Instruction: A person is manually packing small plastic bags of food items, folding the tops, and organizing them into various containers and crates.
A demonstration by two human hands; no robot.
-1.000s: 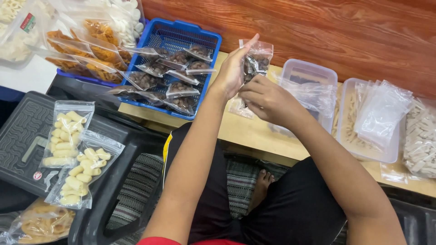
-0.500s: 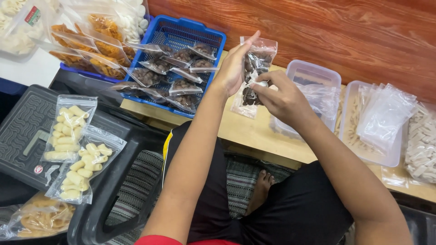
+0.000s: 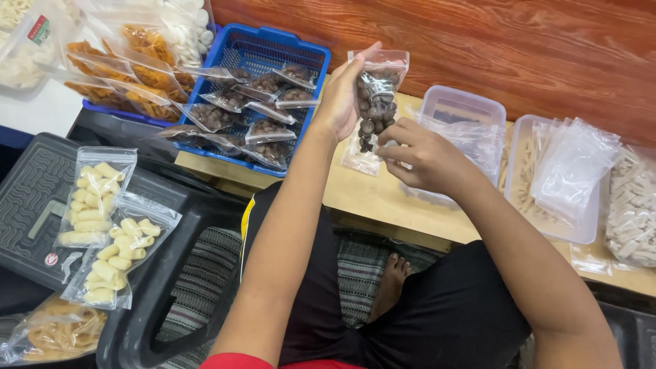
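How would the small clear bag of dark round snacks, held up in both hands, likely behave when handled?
The bag is thin clear plastic, so it is probably floppy and sags wherever it is unsupported. The left hand pinches its top while the right hand is at the bottom. It looks light. The glossy film may be slippery.

A clear bag (image 3: 374,102) holds dark brown pieces; the basket (image 3: 309,102) is bright blue mesh. The wall (image 3: 519,48) is reddish wood grain (the rug (image 3: 205,273) striped grey), and pale yellow snacks fill the packets (image 3: 96,198).
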